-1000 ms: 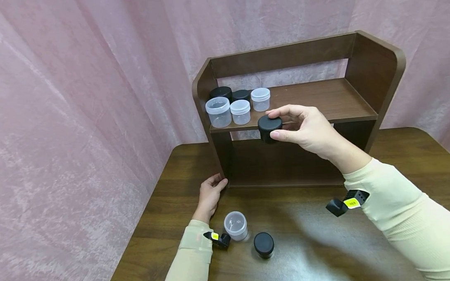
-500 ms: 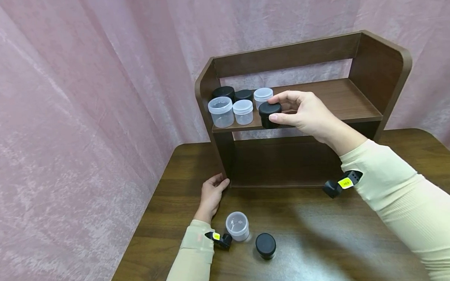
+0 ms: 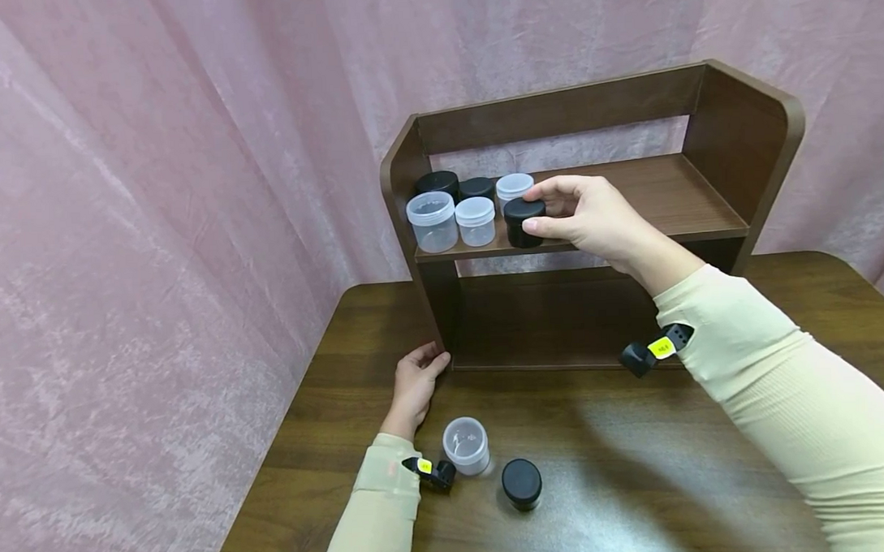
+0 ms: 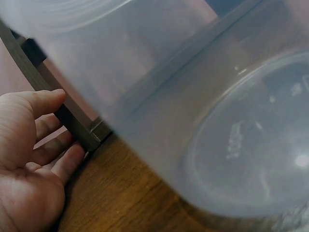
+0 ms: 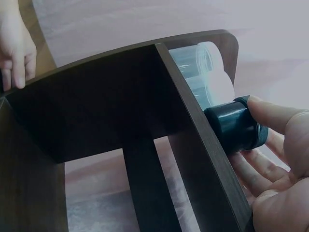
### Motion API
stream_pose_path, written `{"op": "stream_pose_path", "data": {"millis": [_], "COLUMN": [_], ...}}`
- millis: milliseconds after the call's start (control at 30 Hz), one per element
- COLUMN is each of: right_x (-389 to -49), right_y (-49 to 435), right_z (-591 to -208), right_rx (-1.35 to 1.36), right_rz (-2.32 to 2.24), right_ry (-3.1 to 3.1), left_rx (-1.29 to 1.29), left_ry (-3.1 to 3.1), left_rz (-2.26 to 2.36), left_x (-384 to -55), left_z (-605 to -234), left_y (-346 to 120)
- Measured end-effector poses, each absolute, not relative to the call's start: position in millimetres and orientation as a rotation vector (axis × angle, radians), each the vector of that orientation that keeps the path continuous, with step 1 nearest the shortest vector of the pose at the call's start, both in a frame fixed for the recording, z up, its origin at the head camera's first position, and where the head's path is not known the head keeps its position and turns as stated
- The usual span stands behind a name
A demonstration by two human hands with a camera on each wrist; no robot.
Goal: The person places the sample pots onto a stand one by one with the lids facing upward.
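Between thumb and fingers, my right hand (image 3: 597, 222) pinches a small black lidded jar (image 3: 524, 224) upright at the front edge of the upper shelf. Left of it stand a small clear jar (image 3: 476, 223) and a larger clear jar (image 3: 433, 223). Behind are another white-lidded clear jar (image 3: 513, 186) and two black-lidded jars, the larger one (image 3: 437, 181) in the corner. My left hand (image 3: 416, 382) grips the lower front edge of the wooden shelf unit's left side panel (image 4: 79, 128), thumb in front and fingers along the outer side.
An open-looking clear jar (image 3: 466, 447) stands on the wooden table (image 3: 309, 443) beside the left wrist, filling much of the left wrist view. To its right is a black-lidded jar (image 3: 521, 483). Pink curtains (image 3: 189, 155) hang behind the shelf unit.
My right hand has raised the black jar from in front of the shelf edge to the upper shelf's front, beside the small clear jar. The left hand has stayed at the panel.
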State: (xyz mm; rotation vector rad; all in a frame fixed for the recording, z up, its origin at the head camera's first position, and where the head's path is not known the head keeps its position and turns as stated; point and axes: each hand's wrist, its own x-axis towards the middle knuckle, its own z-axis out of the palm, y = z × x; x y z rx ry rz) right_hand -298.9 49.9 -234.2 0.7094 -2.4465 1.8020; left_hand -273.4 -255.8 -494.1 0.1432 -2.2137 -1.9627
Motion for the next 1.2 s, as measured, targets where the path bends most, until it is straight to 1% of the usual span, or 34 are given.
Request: {"op": "stream_pose_path", "data": {"millis": [500, 1200], "right_x": [-300.6, -302.2], "right_y": [44.8, 41.7], "right_z": [-236.7, -241.1], "right_rx": [0.634, 0.647], "right_rz": [1.807, 1.828], "right_ry": [-2.404, -2.364], "left_rx": [0.121, 0.117], "left_ry": [-2.239, -2.214], "left_rz": [-1.958, -1.95], "left_x": [-274.6, -274.7], "left_z": [-493.9, -495.0], "left_y": [-254.2, -253.5]}}
